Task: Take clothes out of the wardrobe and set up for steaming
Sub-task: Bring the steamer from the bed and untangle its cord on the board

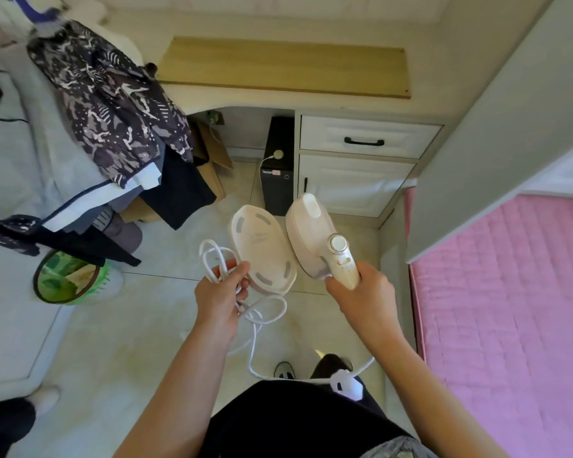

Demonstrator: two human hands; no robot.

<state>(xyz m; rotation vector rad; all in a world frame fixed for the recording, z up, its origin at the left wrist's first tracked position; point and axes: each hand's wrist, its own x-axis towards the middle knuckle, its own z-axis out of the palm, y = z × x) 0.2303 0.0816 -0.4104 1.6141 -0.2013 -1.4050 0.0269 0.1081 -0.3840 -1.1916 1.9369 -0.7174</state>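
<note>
Your open passage: bare floor (328,200) ahead, between hanging patterned garment (113,104) at left and pink bed (510,292) at right. Worktop (285,66) and black tower (278,166) block far end; green bin (67,279) low left.

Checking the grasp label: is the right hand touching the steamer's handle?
Touching. The head view shows the right hand with its fingers wrapped around the lower end of the white garment steamer handle, no gap between them.

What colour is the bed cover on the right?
Pink, quilted bed cover, seen clearly in the head view.
</note>
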